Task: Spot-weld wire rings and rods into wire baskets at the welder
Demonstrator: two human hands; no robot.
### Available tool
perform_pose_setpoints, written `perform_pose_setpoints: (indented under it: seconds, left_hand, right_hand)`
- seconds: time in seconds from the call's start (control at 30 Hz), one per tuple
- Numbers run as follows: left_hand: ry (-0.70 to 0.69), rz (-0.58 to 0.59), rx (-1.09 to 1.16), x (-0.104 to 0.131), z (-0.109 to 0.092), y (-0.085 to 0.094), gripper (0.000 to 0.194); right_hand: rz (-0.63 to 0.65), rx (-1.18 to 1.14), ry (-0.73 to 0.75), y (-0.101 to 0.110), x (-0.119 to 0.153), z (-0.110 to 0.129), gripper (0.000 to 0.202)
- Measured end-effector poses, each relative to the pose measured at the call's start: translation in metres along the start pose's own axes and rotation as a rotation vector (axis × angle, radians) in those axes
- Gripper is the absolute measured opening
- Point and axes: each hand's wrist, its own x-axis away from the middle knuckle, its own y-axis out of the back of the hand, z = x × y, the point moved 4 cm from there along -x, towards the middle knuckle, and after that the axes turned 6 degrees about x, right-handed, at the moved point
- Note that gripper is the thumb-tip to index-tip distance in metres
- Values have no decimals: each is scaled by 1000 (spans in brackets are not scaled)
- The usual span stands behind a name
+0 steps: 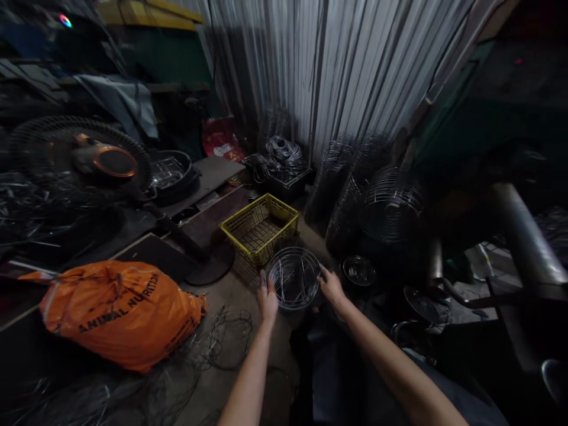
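A round stack of wire rings (pixel 293 278), with straight wires crossing inside it, is held between my two hands low in the middle of the view. My left hand (pixel 268 299) has its fingers closed on the left rim. On the right rim, my right hand (pixel 331 285) grips with its fingers bent round the edge. Just beyond the rings stands a yellow-rimmed wire basket (pixel 261 228). To the right of my right hand sits a small round dish (pixel 358 270) with shiny bits in it. My fingertips are partly hidden and dim.
An orange sack (pixel 124 313) lies at left, near loose wire (pixel 228 334) on the floor. A fan (pixel 102 163) stands behind it. Tall wire coils (pixel 341 183) lean by the corrugated wall (pixel 355 65). Machinery with a metal cylinder (pixel 528 234) is at right.
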Motion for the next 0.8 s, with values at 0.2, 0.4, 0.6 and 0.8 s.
perform_pose_setpoints:
  seconds: [0.2,0.4,0.6,0.8]
  left_hand:
    - [34,154,230,67,-66,-31,50]
    - [402,430,216,127,-66,-77,50]
    - [77,758,12,213,-35,-122,70]
    - [-473,986,-404,306,42,-95,70]
  right_hand:
    - [-247,200,370,86,80,46,64]
    - [118,288,605,134,183,29,38]
    - [-31,91,267,132,252,-76,37]
    - [-237,-72,120,82,320,-138,42]
